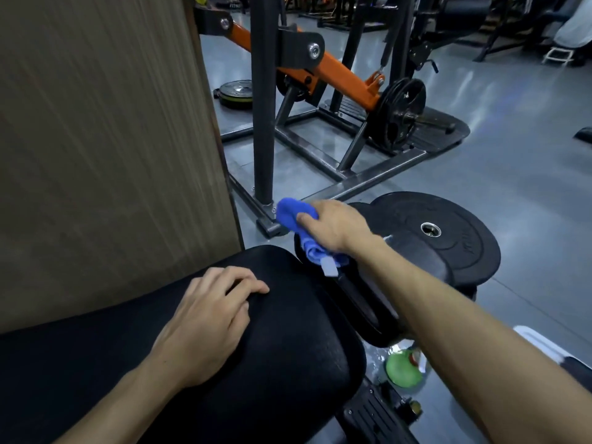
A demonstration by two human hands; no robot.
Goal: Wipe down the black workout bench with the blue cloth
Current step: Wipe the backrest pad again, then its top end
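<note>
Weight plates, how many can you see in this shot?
4, maybe more hidden. One large black plate lies flat beyond the right hand; one plate stands on the orange machine; two stacked plates lie on the floor behind.

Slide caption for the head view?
Right hand grips blue cloth beyond black bench; left hand rests on it.

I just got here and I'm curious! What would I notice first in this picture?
The bright blue cloth, gripped in the right hand at the middle, just past the black workout bench. Then the left hand resting on the bench pad, and the orange machine arm on the gym floor behind.
</note>
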